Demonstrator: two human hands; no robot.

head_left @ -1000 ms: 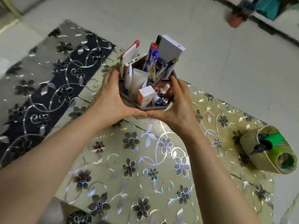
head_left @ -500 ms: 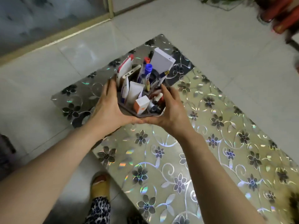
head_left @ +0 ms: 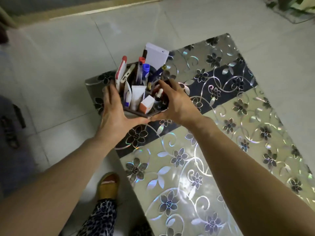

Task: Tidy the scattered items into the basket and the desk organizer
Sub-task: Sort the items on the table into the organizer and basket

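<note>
I hold a dark brown desk organizer (head_left: 136, 114) between both hands above the far left corner of the table (head_left: 221, 150). It is packed with pens, tubes, a white box (head_left: 156, 53), a red-and-white case (head_left: 120, 70) and a small orange-and-white carton (head_left: 146, 104). My left hand (head_left: 114, 113) grips its left side, the thumb under the front edge. My right hand (head_left: 177, 103) grips its right side, fingers curled over the rim. The basket is out of view.
The table wears a shiny floral cover, gold near me and dark at the far end. White floor tiles (head_left: 68, 65) lie to the left. My foot in a yellow sandal (head_left: 108, 184) stands by the table's left edge.
The view has swung left and down. The organizer, still in both hands, now sits over the table's dark far corner. The rolled cover with the green item has left the view.
</note>
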